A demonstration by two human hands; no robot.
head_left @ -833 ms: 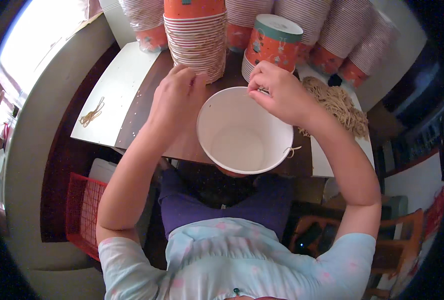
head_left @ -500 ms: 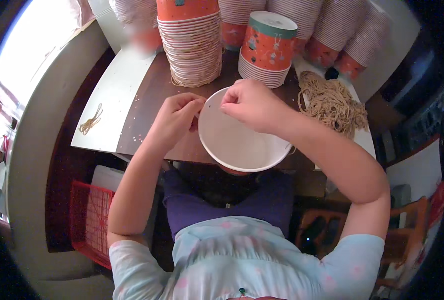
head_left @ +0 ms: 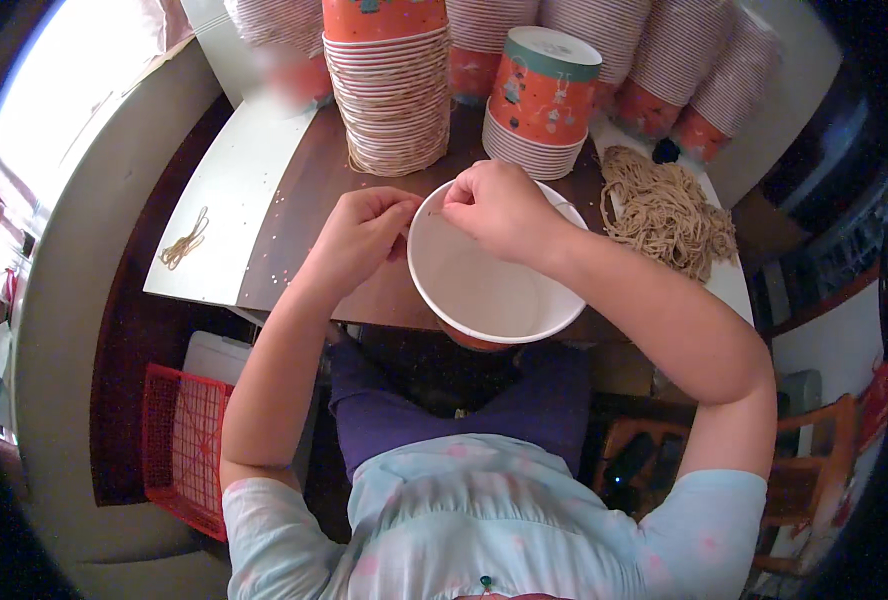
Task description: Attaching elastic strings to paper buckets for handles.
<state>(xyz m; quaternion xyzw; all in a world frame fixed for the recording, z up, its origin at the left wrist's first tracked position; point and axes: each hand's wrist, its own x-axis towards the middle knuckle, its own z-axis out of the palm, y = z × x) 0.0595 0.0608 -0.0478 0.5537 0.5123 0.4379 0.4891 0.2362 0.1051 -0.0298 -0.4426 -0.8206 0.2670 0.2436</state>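
A paper bucket (head_left: 494, 285), white inside and orange outside, tilts with its open mouth toward me at the table's front edge. My left hand (head_left: 369, 225) is closed in a pinch against the outside of its left rim; what lies between those fingertips is hidden. Over the far rim reaches my right hand (head_left: 499, 205), thumb and finger pinched together just inside the left wall. A tiny brown cord end (head_left: 434, 212) shows at these fingertips, beside the wall. Part of a cord loop also shows at the bucket's right rim, near my right wrist.
Behind the bucket stand a tall stack of corded buckets (head_left: 389, 100) and a shorter upside-down stack (head_left: 539, 100). A heap of tan cords (head_left: 669, 215) lies at the right, a small cord bundle (head_left: 184, 240) at the left. A red basket (head_left: 184, 440) sits below, left.
The bucket and both hands have shifted slightly right in the picture, as has the background. My right fingertips have come closer to the left wall, where a brown cord end now shows.
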